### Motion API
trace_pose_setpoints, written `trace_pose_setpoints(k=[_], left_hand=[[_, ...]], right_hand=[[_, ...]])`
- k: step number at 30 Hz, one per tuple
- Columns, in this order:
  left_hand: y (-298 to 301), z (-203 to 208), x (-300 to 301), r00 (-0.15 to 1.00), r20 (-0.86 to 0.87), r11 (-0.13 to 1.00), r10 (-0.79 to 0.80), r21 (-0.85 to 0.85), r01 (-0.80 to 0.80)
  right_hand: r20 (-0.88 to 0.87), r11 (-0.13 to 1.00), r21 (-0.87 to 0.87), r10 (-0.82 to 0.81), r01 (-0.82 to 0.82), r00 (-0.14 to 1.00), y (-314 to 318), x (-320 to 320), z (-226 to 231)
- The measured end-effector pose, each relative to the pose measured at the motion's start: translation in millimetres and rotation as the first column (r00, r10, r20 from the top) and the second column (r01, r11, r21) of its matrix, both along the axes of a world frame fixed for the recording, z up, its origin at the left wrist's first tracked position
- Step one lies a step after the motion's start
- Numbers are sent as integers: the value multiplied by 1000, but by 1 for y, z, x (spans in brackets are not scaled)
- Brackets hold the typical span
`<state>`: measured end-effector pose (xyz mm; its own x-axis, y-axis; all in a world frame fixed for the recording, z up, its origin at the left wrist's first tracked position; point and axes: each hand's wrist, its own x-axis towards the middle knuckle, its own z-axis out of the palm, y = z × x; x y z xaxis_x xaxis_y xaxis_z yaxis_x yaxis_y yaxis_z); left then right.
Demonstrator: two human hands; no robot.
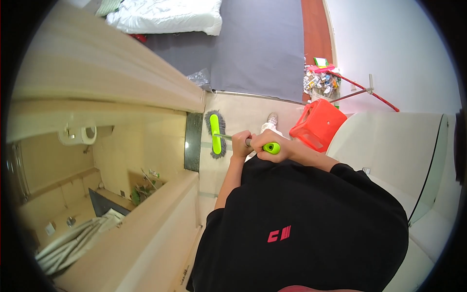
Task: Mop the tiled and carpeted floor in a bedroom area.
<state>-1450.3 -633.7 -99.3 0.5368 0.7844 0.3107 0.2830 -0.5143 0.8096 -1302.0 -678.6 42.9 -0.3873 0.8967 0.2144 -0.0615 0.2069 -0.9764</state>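
Both my hands are closed around the handle of a mop (215,134), which has a bright green plate and a grey fluffy fringe. The mop head lies on the light tiled floor, beside the dark stone threshold of a doorway on the left. My left hand (241,144) grips the grey shaft lower down, nearer the head. Just above it, my right hand (272,145) wraps the top of the handle, where the green end cap pokes out. Most of the shaft near my hands is covered by my fingers.
A red plastic stool (319,125) stands to the right, near a heap of small items (322,82) and a red pole by the wall. Ahead lies a grey floor covering (258,53) with white bedding (165,17). One shoe (272,118) shows below. A bathroom opens at left.
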Motion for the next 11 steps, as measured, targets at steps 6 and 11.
trace_pose_setpoints(k=[6, 11], left_hand=[[46, 23, 118, 980, 87, 962, -180, -194, 194], [64, 24, 220, 897, 172, 844, -407, -304, 441]], right_hand=[[99, 951, -1, -307, 308, 947, 24, 86, 42], [177, 823, 108, -568, 558, 803, 32, 153, 65]])
